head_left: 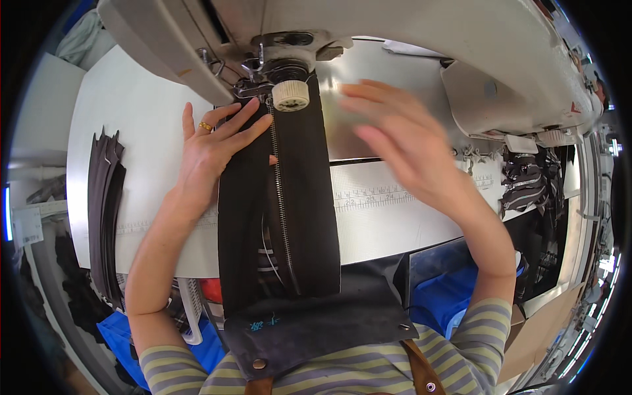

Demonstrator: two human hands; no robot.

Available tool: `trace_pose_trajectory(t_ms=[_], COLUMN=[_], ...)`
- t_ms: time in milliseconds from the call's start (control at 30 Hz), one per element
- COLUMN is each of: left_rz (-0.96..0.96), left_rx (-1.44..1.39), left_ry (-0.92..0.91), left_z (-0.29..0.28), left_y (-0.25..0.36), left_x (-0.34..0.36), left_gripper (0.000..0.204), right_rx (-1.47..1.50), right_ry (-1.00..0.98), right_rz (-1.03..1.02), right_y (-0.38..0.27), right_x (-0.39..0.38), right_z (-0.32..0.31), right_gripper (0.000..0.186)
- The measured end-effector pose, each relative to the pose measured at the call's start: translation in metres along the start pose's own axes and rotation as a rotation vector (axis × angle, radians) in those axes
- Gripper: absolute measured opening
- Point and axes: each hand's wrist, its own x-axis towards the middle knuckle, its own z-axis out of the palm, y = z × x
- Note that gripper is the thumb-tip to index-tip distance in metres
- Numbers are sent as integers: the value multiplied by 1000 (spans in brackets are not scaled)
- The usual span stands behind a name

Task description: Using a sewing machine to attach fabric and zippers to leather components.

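A black fabric piece with a metal zipper runs lengthwise from my lap up under the needle area of a sewing machine. My left hand, wearing a gold ring, lies with fingers spread on the fabric's left part, close to the presser foot. A fingertip, apparently the left thumb, peeks out from beneath the fabric beside the zipper teeth. My right hand hovers over the metal machine bed, right of the fabric, blurred by motion. Its thumb and fingers are apart, and no object shows in it.
Dark fabric strips are stacked at the table's left edge. Bundled zippers lie at the right. A ruler scale crosses the white table. A cream knob hangs beside the needle area. Blue bins stand below the front edge.
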Motion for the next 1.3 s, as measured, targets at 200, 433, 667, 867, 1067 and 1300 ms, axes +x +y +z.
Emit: trace_pose_trajectory(t_ms=[200, 433, 667, 867, 1067, 1300], left_rz=[10, 9, 48, 42, 38, 39], left_rx=[3, -23, -50, -63, -66, -71], left_ry=[1, -51, -32, 8, -6, -16], left_z=[-2, -5, -2, 2, -1, -1], left_y=[4, 2, -6, -3, -3, -3], left_x=[5, 4, 0, -1, 0, 1], left_gripper=[54, 54, 51, 51, 51, 52], right_rx=[-26, -145, -413, -665, -630, 572], right_ry=[-123, 7, -15, -120, -257, -386], right_rz=[-94, -280, -84, 193, 431, 869], right_y=[45, 60, 40, 18, 18, 10], right_x=[57, 59, 34, -48, -60, 54], right_z=[79, 99, 55, -41, -41, 16], right_gripper=[16, 12, 12, 17, 18, 21])
